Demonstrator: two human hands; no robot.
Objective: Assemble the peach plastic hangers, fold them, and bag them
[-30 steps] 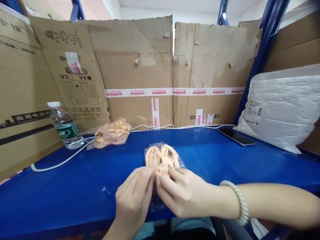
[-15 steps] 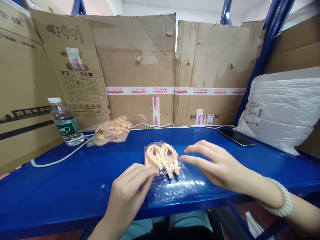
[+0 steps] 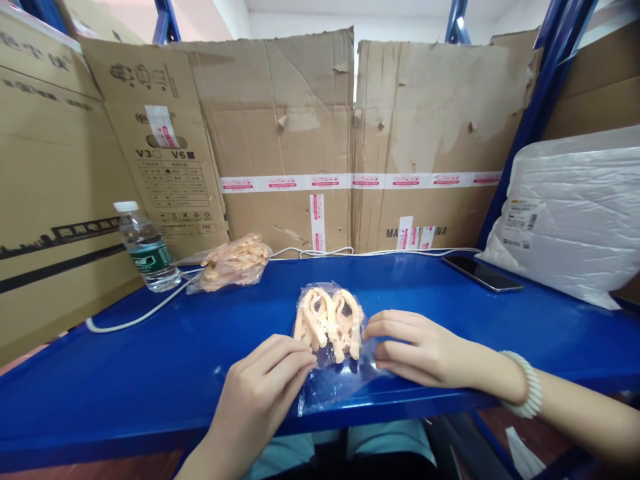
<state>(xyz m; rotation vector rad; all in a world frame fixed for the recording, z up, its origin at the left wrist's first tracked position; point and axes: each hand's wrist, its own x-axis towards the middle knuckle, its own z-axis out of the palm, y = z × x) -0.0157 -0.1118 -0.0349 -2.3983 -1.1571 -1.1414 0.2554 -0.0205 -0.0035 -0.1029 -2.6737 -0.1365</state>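
Note:
A small clear plastic bag (image 3: 334,373) lies on the blue shelf (image 3: 150,373) in front of me, with two beige plastic clips (image 3: 329,321) inside its far end. My left hand (image 3: 260,400) rests on the bag's left edge, fingers together and pressing the plastic near the clips. My right hand (image 3: 425,348), with a pale bead bracelet at the wrist, lies on the bag's right edge, fingers stretched out flat toward the clips.
A larger bag of beige clips (image 3: 234,261) lies at the back left beside a water bottle (image 3: 147,248). A white cable (image 3: 320,253) runs along the cardboard wall (image 3: 350,133). A phone (image 3: 483,273) and a white wrapped parcel (image 3: 570,220) sit at the right.
Both hands pinched the bag's near end a second ago. My right hand then let go, swung out to the right, and has come back down onto the bag's right edge.

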